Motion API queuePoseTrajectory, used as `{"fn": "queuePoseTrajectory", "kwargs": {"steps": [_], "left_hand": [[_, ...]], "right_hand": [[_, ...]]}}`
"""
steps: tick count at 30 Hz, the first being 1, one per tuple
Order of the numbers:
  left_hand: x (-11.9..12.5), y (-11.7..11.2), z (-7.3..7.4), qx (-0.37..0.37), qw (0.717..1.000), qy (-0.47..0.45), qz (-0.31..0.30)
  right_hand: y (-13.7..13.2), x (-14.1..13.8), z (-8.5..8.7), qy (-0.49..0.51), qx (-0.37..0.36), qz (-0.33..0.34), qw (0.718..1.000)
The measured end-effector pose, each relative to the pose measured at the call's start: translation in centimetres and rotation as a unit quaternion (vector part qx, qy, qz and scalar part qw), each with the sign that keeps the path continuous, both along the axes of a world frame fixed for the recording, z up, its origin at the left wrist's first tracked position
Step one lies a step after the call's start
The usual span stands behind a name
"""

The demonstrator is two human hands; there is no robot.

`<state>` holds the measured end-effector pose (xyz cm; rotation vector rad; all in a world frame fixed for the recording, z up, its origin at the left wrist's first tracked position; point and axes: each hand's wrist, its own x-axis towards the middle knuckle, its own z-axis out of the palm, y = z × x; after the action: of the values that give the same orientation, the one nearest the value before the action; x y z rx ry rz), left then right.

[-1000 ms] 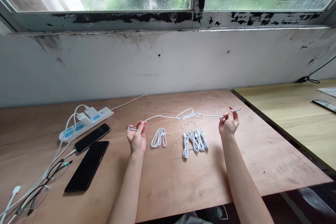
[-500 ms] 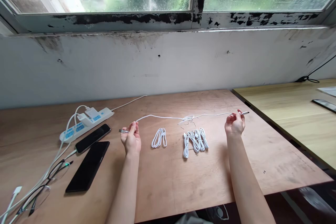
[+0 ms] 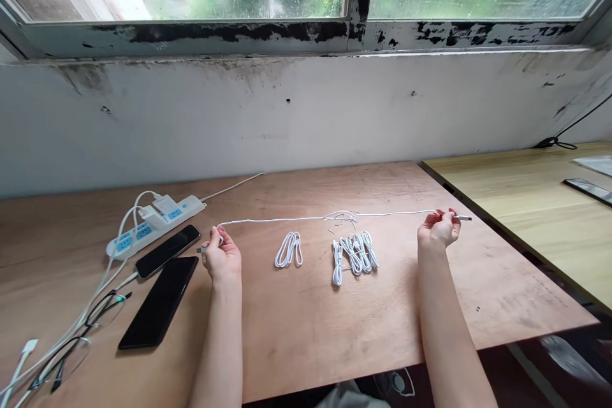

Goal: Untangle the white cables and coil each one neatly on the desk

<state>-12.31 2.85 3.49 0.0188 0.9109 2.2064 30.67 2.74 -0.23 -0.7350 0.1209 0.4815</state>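
The fingers (image 3: 213, 237) of the left hand (image 3: 222, 261) and right hand (image 3: 437, 231) clench a light, limp white charging cable (image 3: 282, 219) just behind its stiff, slim plug ends (image 3: 463, 218), holding it stretched above the brown plywood worktop (image 3: 310, 344), those firm ends offering the surest hold.

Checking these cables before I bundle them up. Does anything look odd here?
Yes. The white charging cable stretched between the left hand and right hand has a tangled snarl near its middle, though the rest runs straight. Thin dark bits also lie just below it, above the coiled cable bundles.
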Motion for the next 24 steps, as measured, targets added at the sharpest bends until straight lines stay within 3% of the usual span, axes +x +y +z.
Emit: {"fn": "queuePoseTrajectory", "kwargs": {"steps": [3, 6, 10, 14, 16, 18, 22, 24], "left_hand": [[-0.9, 0.1, -0.3, 0.013, 0.999, 0.035, 0.010], [-0.6, 0.0, -0.3, 0.024, 0.996, 0.084, -0.026], [2.0, -0.6, -0.2, 0.016, 0.980, 0.141, -0.138], [4.9, -1.4, -0.8, 0.002, 0.923, 0.272, -0.272], [6.0, -1.8, -1.4, -0.007, 0.879, 0.363, -0.310], [6.9, -2.2, -1.9, -0.032, 0.813, 0.470, -0.342], [8.5, -2.9, -2.7, -0.101, 0.603, 0.699, -0.370], [9.2, -3.1, -3.2, -0.124, 0.527, 0.762, -0.355]], "right_hand": [[-0.1, 0.2, -0.2, -0.004, 0.025, 0.025, 0.999], [0.0, -0.7, -0.2, -0.021, 0.030, 0.103, 0.994], [0.4, -3.5, 0.2, -0.046, 0.022, 0.220, 0.974], [0.3, -6.0, 0.7, -0.107, 0.066, 0.351, 0.928], [0.1, -6.9, 0.9, -0.163, 0.061, 0.411, 0.895], [-0.1, -7.7, 1.1, -0.229, 0.039, 0.455, 0.860], [-0.6, -9.2, 1.2, -0.353, -0.022, 0.502, 0.789], [-0.8, -9.9, 1.2, -0.406, -0.046, 0.503, 0.761]]}}
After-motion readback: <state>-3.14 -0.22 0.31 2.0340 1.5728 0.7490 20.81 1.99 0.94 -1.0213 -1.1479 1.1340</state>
